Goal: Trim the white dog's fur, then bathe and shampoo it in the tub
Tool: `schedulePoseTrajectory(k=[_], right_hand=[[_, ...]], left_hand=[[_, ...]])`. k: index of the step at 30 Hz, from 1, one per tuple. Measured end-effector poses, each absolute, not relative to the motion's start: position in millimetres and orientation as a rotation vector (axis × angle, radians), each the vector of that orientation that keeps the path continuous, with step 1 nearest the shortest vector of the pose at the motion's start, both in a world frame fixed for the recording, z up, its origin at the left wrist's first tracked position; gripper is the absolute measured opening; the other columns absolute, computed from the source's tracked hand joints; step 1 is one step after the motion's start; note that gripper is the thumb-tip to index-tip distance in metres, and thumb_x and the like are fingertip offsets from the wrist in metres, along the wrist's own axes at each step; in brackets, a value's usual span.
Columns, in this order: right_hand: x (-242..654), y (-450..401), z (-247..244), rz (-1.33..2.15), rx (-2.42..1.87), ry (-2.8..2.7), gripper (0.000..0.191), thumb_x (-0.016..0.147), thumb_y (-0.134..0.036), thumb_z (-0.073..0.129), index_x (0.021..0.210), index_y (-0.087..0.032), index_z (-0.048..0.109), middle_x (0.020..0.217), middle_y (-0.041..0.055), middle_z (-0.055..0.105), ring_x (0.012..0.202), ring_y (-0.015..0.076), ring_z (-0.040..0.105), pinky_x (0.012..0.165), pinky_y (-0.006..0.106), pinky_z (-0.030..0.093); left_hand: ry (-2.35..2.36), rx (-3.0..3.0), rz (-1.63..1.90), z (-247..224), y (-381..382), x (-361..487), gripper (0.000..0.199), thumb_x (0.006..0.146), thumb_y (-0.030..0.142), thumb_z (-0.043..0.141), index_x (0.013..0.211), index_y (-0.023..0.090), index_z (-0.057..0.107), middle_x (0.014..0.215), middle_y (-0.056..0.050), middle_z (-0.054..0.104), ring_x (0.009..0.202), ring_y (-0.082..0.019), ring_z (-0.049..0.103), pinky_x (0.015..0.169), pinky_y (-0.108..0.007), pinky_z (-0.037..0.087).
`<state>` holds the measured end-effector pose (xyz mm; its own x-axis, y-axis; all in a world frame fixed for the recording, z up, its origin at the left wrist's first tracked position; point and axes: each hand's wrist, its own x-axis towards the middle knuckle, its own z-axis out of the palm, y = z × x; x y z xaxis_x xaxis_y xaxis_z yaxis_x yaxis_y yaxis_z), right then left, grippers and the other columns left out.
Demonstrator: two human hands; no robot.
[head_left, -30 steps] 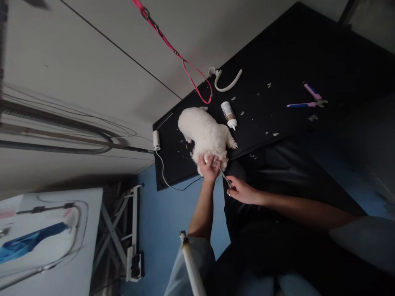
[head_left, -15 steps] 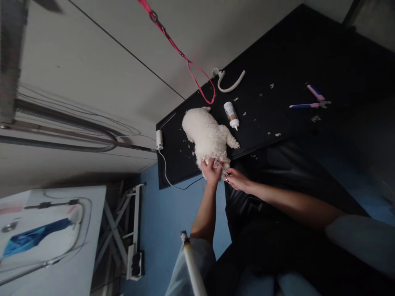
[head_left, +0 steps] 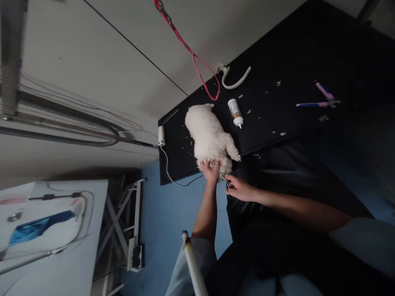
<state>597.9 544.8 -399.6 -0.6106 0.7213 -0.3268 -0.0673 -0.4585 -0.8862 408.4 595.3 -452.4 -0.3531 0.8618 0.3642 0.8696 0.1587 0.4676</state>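
Head view, watched from my remote station. The white dog (head_left: pixel 207 125) lies along the near edge of the black table (head_left: pixel 277 53), its head end toward the person. The left hand (head_left: pixel 211 169) is directly on that head end, its fingers and thumb pinching the curly fur around a small pinkish patch. The right hand (head_left: pixel 242 190) is just beside, clear of the dog's body, with its fingers closed on the handle of a slender metal tool (head_left: pixel 224 177). The tool slants toward the left hand; I cannot tell whether its tip touches the dog. The dog's outstretched paw (head_left: pixel 236 157) lies near the right hand, above it in my view.

I record the white bottle (head_left: pixel 235 113) on its side near the dog, and the pink-and-blue clippers (head_left: pixel 321 102) well apart. The red loop (head_left: pixel 205 76) hangs at the table's far side.

Against the frame half a second earlier, I find the right hand drawn back from the left, with more of the tool's shaft exposed. The left hand keeps its place on the head end. The bottle and clippers are unmoved on the table.
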Motion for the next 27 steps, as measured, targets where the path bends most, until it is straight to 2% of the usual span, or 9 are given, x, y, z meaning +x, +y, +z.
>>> schedulePoseTrajectory(k=[3, 9, 14, 19, 24, 27], right_hand=[[599, 549, -396, 2.075, -1.092, -1.234, 0.035, 0.075, -0.016, 0.066, 0.109, -0.018, 0.059, 0.065, -0.0059, 0.056, 0.061, 0.0128, 0.051, 0.060, 0.025, 0.036], [593, 567, -391, 2.116, -1.182, -1.169, 0.017, 0.078, -0.029, 0.066, 0.091, -0.022, 0.057, 0.060, -0.0068, 0.048, 0.055, 0.0117, 0.043, 0.053, 0.024, 0.028], [581, 571, -393, 2.085, -1.127, -1.214, 0.015, 0.076, -0.021, 0.063, 0.088, -0.021, 0.055, 0.063, -0.0056, 0.050, 0.059, 0.0128, 0.046, 0.055, 0.025, 0.030], [577, 564, -402, 1.990, -1.037, -1.408, 0.014, 0.075, -0.015, 0.060, 0.083, -0.021, 0.051, 0.067, -0.0048, 0.053, 0.063, 0.0126, 0.049, 0.058, 0.025, 0.031], [586, 557, -405, 1.928, -1.035, -1.509, 0.014, 0.079, -0.013, 0.058, 0.090, -0.020, 0.054, 0.068, -0.0045, 0.054, 0.064, 0.0132, 0.053, 0.060, 0.026, 0.032], [592, 548, -403, 1.916, -1.013, -1.545, 0.026, 0.078, -0.012, 0.059, 0.103, -0.018, 0.057, 0.067, -0.0050, 0.055, 0.063, 0.0135, 0.053, 0.061, 0.026, 0.034]], left_hand=[[-2.337, -1.827, -0.980, -452, 594, 409, 0.016, 0.075, 0.029, 0.074, 0.073, 0.018, 0.063, 0.098, -0.008, 0.057, 0.098, -0.024, 0.059, 0.093, -0.039, 0.050], [-2.315, -1.849, -0.883, -454, 590, 414, 0.015, 0.073, 0.027, 0.075, 0.078, 0.018, 0.063, 0.106, -0.010, 0.057, 0.103, -0.026, 0.058, 0.094, -0.040, 0.048], [-2.364, -1.784, -0.822, -456, 587, 412, 0.020, 0.073, 0.031, 0.076, 0.078, 0.019, 0.062, 0.106, -0.010, 0.055, 0.104, -0.028, 0.057, 0.091, -0.040, 0.048], [-2.383, -1.784, -0.884, -453, 586, 408, 0.015, 0.073, 0.025, 0.074, 0.076, 0.018, 0.062, 0.102, -0.009, 0.054, 0.101, -0.026, 0.057, 0.090, -0.038, 0.047], [-2.386, -1.817, -0.974, -453, 587, 411, 0.013, 0.072, 0.022, 0.074, 0.074, 0.019, 0.061, 0.098, -0.007, 0.053, 0.096, -0.024, 0.057, 0.091, -0.037, 0.048], [-2.390, -1.836, -0.993, -451, 588, 410, 0.016, 0.072, 0.025, 0.076, 0.074, 0.019, 0.062, 0.101, -0.008, 0.054, 0.101, -0.025, 0.057, 0.093, -0.038, 0.048]])
